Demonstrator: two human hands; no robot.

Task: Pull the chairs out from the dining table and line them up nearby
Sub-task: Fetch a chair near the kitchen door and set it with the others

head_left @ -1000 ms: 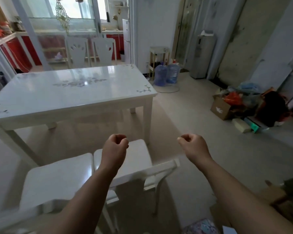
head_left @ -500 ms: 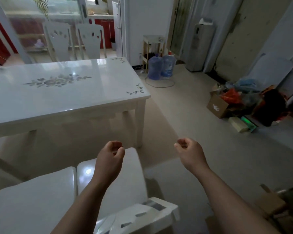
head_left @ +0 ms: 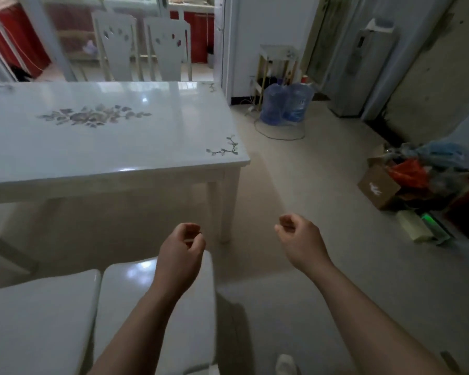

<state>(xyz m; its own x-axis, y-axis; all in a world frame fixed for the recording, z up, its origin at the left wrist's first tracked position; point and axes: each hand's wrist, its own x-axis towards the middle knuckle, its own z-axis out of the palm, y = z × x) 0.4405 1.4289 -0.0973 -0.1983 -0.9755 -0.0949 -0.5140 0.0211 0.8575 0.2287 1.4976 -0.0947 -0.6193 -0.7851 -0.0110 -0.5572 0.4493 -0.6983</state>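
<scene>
A glossy white dining table point(head_left: 114, 147) with a flower print fills the left half of the view. Two white chairs stand side by side in front of me, clear of the table: one seat point(head_left: 35, 320) at the lower left, the other seat point(head_left: 136, 293) under my left forearm. Two more white chairs, one chair back point(head_left: 117, 47) beside the other chair back point(head_left: 168, 47), stand at the table's far side. My left hand point(head_left: 180, 255) hovers over the nearer seat, fingers curled, holding nothing. My right hand point(head_left: 299, 240) hangs loosely curled over the bare floor.
Two blue water jugs point(head_left: 284, 104) and a small stand point(head_left: 278, 63) sit by the white wall behind the table's right end. A cardboard box point(head_left: 378, 186) and a heap of bags lie at the right wall. A tall grey appliance point(head_left: 363, 66) stands beyond.
The view has moved forward and tilted up: the two near chairs slid toward the bottom edge, their backs dropped out of sight. Both hands stay curled and raised.
</scene>
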